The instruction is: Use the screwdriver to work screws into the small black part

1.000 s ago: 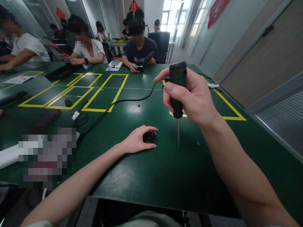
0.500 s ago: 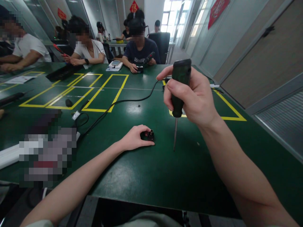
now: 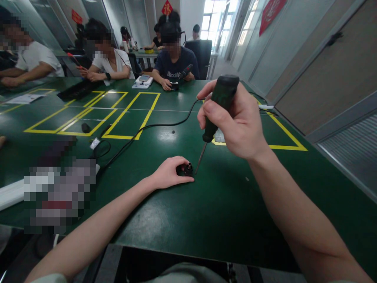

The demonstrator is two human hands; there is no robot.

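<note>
One green worktop (image 3: pixel 206 224) fills most of the frame, and three people (image 3: pixel 176 61) sit at its far side, from upper left to top centre. Three red signs hang along the top: one sign (image 3: pixel 77 16) at upper left, one at top centre, one at upper right. A pixelated patch (image 3: pixel 63 192) covers something at lower left that cannot be made out. Yellow tape (image 3: pixel 121 138) marks out rectangles at left and right of the worktop.

Two hands are at work. The right hand (image 3: pixel 244 125), right of centre, has its fingers wrapped around the handle of one screwdriver (image 3: pixel 222 92); the shaft slants down and left. The left hand (image 3: pixel 166 173) rests near the middle, fingers curled in a C.

One black cable (image 3: pixel 165 125) curves from the left toward the right hand. One black part (image 3: pixel 187 169) stands on the worktop at centre, between the left thumb below and forefinger above, near their tips; whether they press on it, I cannot tell. The screwdriver tip is just beside the part, on its right. One dark speck (image 3: pixel 173 132) lies above the left hand.
</note>
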